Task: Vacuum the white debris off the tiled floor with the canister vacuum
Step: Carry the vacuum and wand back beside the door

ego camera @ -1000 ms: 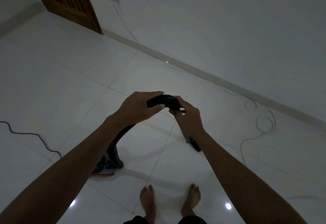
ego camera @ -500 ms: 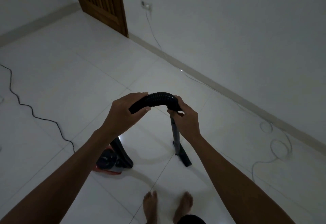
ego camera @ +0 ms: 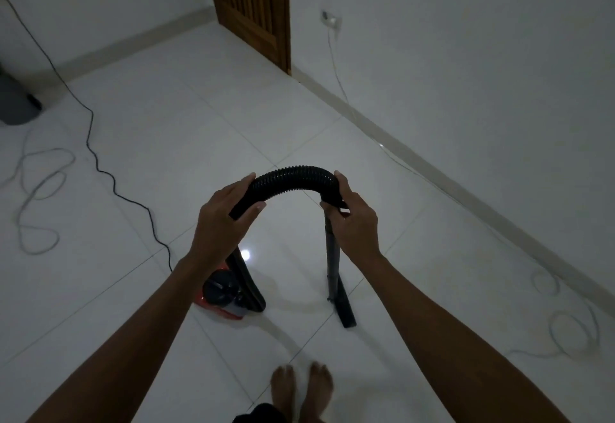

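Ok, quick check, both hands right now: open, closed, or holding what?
Left hand: closed, gripping the black ribbed hose.
Right hand: closed, gripping the top of the wand where the hose joins it.

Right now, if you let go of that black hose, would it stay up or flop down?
Probably flop. The hose is ribbed and already bends in an arch between the left hand and right hand, so it looks soft, not stiff. The wand below looks straight and rigid, so it would likely tip over rather than bend.
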